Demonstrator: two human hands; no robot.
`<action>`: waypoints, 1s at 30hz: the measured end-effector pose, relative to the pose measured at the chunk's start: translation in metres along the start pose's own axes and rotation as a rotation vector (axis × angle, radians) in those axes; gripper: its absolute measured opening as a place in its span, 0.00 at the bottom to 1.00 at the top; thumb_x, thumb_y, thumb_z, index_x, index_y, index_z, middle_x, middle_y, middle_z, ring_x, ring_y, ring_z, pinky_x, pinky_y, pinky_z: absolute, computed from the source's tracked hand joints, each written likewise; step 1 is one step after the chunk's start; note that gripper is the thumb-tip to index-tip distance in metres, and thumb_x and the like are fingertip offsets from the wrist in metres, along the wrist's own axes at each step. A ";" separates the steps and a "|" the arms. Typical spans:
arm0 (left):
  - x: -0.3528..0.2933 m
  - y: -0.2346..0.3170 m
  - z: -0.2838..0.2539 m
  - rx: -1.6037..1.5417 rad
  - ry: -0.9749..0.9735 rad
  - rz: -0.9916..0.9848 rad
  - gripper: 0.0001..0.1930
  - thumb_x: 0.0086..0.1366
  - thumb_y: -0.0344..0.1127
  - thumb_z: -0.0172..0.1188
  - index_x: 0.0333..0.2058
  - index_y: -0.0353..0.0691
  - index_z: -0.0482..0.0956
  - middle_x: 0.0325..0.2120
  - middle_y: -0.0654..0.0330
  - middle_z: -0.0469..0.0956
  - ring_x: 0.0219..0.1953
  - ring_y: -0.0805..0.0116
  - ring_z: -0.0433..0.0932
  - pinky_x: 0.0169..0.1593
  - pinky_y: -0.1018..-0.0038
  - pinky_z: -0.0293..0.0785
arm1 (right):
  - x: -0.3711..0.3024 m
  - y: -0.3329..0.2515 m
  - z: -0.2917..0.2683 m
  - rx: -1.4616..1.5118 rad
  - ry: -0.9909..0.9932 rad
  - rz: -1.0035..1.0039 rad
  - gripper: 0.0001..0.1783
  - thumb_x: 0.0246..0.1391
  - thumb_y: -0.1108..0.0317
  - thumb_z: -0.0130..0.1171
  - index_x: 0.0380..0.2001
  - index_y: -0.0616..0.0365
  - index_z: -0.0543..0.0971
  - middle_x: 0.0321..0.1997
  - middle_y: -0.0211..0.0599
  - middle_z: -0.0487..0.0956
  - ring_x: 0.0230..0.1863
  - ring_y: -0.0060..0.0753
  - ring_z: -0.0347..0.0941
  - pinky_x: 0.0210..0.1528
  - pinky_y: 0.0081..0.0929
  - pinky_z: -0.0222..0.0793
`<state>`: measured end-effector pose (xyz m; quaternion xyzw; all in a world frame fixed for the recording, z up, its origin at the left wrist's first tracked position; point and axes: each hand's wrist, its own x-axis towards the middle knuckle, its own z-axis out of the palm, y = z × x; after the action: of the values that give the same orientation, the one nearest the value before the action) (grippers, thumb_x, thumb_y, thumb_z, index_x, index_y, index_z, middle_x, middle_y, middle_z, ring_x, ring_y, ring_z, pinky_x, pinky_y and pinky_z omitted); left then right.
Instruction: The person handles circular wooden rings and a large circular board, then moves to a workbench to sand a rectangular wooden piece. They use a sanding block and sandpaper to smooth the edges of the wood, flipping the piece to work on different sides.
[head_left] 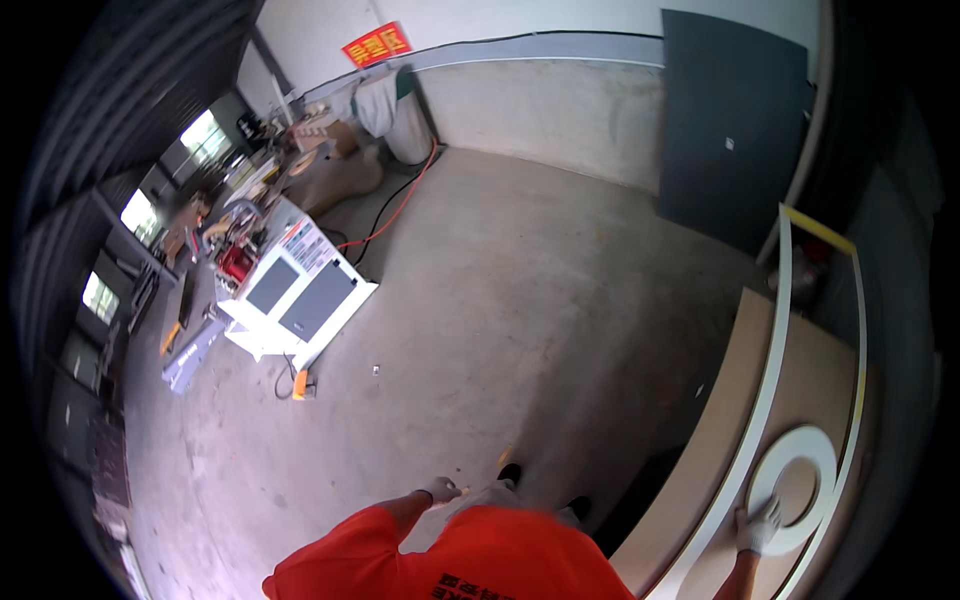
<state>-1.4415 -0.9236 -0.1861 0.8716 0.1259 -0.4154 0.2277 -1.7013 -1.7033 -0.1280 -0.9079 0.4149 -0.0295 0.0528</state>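
— In the head view, where did the white ring [802, 441] lie?

— Under the fingers of the gloved right hand [760, 525], which rested on its lower-left band. A tan board [828, 350] stretched beyond the fingertips, and the nearer long bar of a pale frame [779, 335] ran just left of them.

— Did they have it gripped?

— They were laid across the band; I couldn't tell whether they pinched it. The gloved left hand [440, 489], well apart from the ring, looked loosely curled, and I couldn't tell whether it held anything.

— How did you judge it would handle?

— Stiff and flat, probably light for its breadth. The face looked smooth enough for a glove to slide, and the edges seemed liable to chip.

— The best hold?

— The band itself, I thought: fingertips hooked inside the hole, thumb against the outer rim.
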 end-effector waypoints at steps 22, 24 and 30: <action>0.086 -0.198 -0.029 0.009 -0.089 -0.153 0.17 0.71 0.35 0.55 0.54 0.44 0.86 0.50 0.49 0.87 0.53 0.45 0.87 0.56 0.53 0.84 | 0.177 -0.187 -0.206 0.700 0.024 0.144 0.50 0.62 0.33 0.58 0.76 0.56 0.63 0.74 0.52 0.66 0.75 0.58 0.60 0.75 0.55 0.59; 0.110 -0.218 -0.068 0.399 -0.119 0.083 0.17 0.73 0.35 0.54 0.55 0.46 0.86 0.51 0.50 0.87 0.54 0.45 0.86 0.56 0.52 0.83 | 0.176 -0.215 -0.220 0.771 -0.040 0.178 0.51 0.63 0.31 0.56 0.77 0.55 0.61 0.76 0.51 0.64 0.76 0.58 0.58 0.77 0.54 0.57; 0.213 -0.225 -0.210 0.619 -0.099 0.104 0.18 0.74 0.38 0.54 0.57 0.51 0.88 0.55 0.54 0.87 0.59 0.49 0.85 0.60 0.53 0.82 | 0.172 -0.279 -0.258 0.969 -0.158 0.225 0.53 0.66 0.27 0.51 0.81 0.52 0.57 0.82 0.48 0.58 0.81 0.56 0.52 0.81 0.53 0.52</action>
<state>-1.2614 -0.6170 -0.3027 0.8836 -0.0626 -0.4635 -0.0215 -1.4047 -1.6703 0.1633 -0.7283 0.4434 -0.1438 0.5022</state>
